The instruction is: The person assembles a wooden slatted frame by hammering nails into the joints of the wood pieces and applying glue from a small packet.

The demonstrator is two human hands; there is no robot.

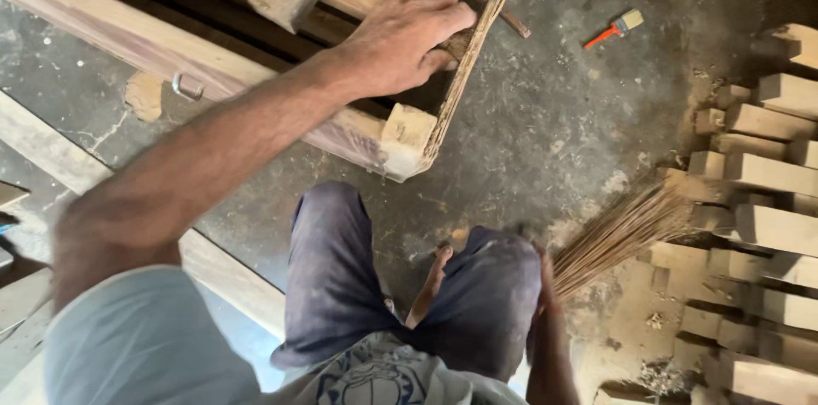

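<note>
My left hand point(407, 34) rests palm down on the end of a rough wooden frame point(409, 137), fingers curled over its thin end board. My right hand point(543, 273), low beside my right knee and partly blurred, grips a broom of thin brown sticks point(626, 230) whose bristles fan out toward the right over the dusty concrete floor. My legs in dark blue shorts fill the lower middle of the view.
Several cut wooden blocks point(771, 175) lie in rows along the right edge. A small paintbrush with an orange handle point(615, 28) lies on the floor at the upper right. Long planks point(51, 158) run along the left. Sawdust covers the floor near the blocks.
</note>
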